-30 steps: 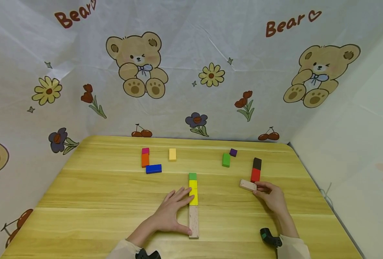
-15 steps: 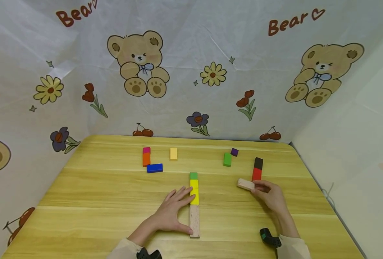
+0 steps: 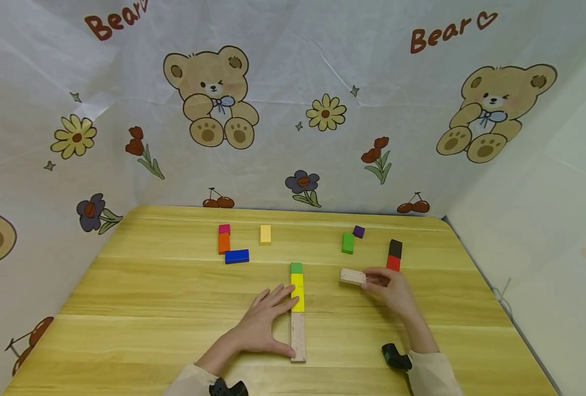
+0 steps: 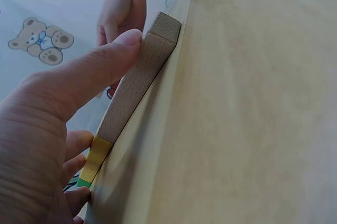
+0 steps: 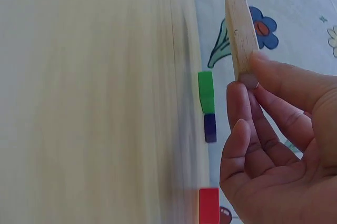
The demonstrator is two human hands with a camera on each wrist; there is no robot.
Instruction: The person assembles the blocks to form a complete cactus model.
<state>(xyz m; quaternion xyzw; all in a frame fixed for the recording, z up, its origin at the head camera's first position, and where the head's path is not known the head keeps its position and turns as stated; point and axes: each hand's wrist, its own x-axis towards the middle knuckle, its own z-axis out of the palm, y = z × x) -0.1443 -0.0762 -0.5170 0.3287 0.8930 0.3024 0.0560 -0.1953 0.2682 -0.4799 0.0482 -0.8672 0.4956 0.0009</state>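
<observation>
My right hand [image 3: 389, 291] pinches one end of a short plain wooden block [image 3: 352, 276] between thumb and fingers. The right wrist view shows that block [image 5: 242, 37] with its far end pointing away from the hand. My left hand [image 3: 260, 324] lies spread at a row of blocks in the middle of the table. Its thumb touches the long plain wooden block [image 3: 298, 338] near the close end, and its fingertips rest on the yellow block [image 3: 297, 291]. A small green block [image 3: 296, 268] forms the far end of this row.
On the wooden table [image 3: 149, 286], pink [image 3: 224, 229], orange [image 3: 224, 243] and blue [image 3: 236, 257] blocks lie at the back left, near a pale yellow block [image 3: 265, 235]. Green [image 3: 348, 243], purple [image 3: 359, 231], black [image 3: 395, 248] and red [image 3: 393, 264] blocks lie to the right.
My right hand has moved left, carrying the plain wooden block away from the red block and closer to the row. My left hand has stayed in place on the row.
</observation>
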